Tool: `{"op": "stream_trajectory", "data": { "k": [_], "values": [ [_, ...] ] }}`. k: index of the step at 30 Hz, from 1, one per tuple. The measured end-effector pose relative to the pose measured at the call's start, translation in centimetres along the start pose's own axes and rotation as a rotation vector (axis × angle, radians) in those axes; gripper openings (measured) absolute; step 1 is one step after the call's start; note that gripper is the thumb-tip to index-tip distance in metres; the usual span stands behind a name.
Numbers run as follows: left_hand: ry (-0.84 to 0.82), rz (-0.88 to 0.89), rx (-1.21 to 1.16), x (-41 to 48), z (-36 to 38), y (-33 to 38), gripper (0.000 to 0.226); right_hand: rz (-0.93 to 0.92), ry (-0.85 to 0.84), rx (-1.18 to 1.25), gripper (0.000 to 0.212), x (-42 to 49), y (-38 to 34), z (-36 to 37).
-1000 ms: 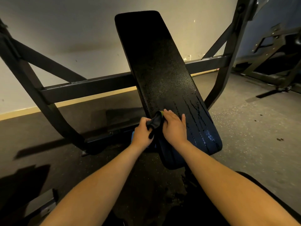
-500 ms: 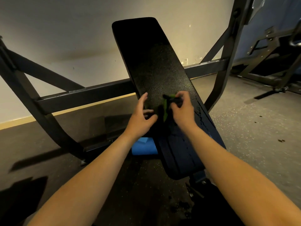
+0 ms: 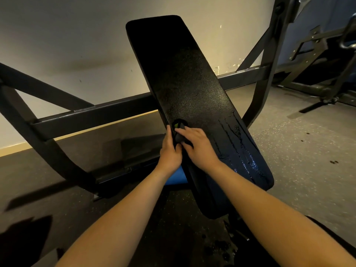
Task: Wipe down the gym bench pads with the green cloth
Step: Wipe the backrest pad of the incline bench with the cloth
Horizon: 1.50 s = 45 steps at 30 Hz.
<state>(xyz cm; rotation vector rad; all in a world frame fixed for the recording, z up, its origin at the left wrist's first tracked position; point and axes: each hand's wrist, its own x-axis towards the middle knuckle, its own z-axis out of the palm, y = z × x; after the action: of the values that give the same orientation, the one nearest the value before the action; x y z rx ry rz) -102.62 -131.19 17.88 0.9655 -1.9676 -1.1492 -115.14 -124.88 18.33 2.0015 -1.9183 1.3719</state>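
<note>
A long black inclined bench pad (image 3: 185, 89) runs from upper centre down to the lower right, with wet streaks on its lower right part. The green cloth (image 3: 178, 125), dark and bunched with a bit of green showing, lies on the pad's left side. My right hand (image 3: 198, 147) lies over the cloth and pinches it against the pad. My left hand (image 3: 170, 151) is at the pad's left edge, fingers against the cloth's lower part. Most of the cloth is hidden under my hands.
The dark steel bench frame (image 3: 92, 116) crosses behind the pad, with slanted uprights on both sides. A blue pad (image 3: 176, 177) peeks out beneath the bench. Another machine frame (image 3: 317, 60) stands at the far right on the speckled floor. A pale wall is behind.
My left hand, spread open beside the cloth half a second ago, has come in against it. Both hands and the cloth sit lower on the pad's left side than before.
</note>
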Motion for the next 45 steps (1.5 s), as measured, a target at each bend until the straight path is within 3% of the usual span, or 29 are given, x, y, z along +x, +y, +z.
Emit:
{"op": "stream_trajectory", "data": {
  "k": [3,8,10,17,21,24,29,31,33,35,37,42,45],
  "values": [
    [-0.019,0.004,-0.012,-0.6,-0.4,0.4,0.075,-0.036,-0.003,-0.110,0.049,0.4,2.9,-2.4],
    [-0.060,-0.045,-0.070,-1.2,-0.4,1.2,0.074,0.308,0.243,-0.113,0.044,0.9,4.3,-3.5],
    [-0.045,-0.041,-0.080,-1.2,-0.4,1.2,0.074,0.362,0.276,-0.071,0.043,1.2,2.8,-2.3],
    [0.005,0.003,-0.089,-0.8,-0.1,0.7,0.067,0.045,-0.043,-0.031,0.053,1.5,-1.4,0.3],
    [-0.011,0.040,0.181,-0.7,-0.4,2.7,0.078,0.076,-0.031,-0.123,0.057,1.4,0.3,-1.2],
    [-0.024,0.095,0.404,-0.1,-0.6,3.2,0.073,0.203,0.069,-0.193,0.061,1.4,2.3,-2.7],
    [-0.061,0.115,0.478,-0.2,-0.8,3.1,0.068,0.499,0.245,-0.209,0.060,1.3,4.3,-4.1],
    [-0.029,0.126,0.508,-0.2,-0.8,3.0,0.067,0.455,0.251,-0.141,0.056,1.6,3.1,-3.1],
    [0.037,0.145,0.560,0.2,-0.6,3.2,0.066,0.270,0.149,-0.109,0.057,1.8,1.8,-2.0],
    [0.085,0.181,0.628,1.0,-0.4,3.7,0.064,0.096,0.044,-0.153,0.059,1.7,1.5,-1.6],
    [0.067,0.214,0.726,2.2,0.1,4.6,0.064,0.049,0.029,-0.220,0.060,1.8,2.7,-2.2],
    [-0.071,0.161,0.940,4.8,2.5,6.3,0.063,0.313,0.175,-0.289,0.063,2.3,7.7,-6.2],
    [-0.040,0.167,1.005,4.8,3.5,5.6,0.063,0.499,0.273,-0.266,0.066,2.5,10.2,-8.0]
  ]
}}
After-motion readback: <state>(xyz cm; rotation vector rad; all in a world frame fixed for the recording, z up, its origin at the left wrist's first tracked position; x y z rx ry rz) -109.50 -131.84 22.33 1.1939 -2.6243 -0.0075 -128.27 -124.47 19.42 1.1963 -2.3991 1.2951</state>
